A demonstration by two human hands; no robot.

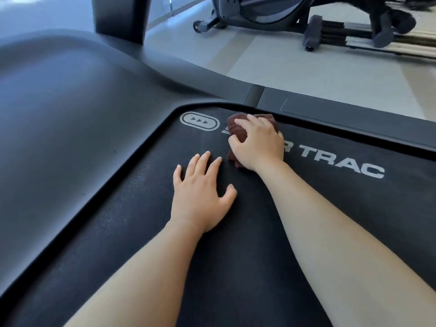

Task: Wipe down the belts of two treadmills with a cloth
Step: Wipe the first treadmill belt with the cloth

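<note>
On the belt [236, 256] marked "TRAC", right hand [257, 143] grips a cloth [237, 128], left hand [200, 197] rests flat, fingers [203, 161] spread.

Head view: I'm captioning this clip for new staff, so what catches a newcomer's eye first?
The right hand bunches a dark red cloth against the black treadmill belt, covering part of the white lettering. The left hand lies flat on the belt just nearer. Another exercise machine stands beyond, top right.

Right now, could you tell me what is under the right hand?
Under the right hand lies a bunched maroon cloth, on the black belt. Hand and cloth hide part of the white lettering; only "R TRAC" reads.
</note>
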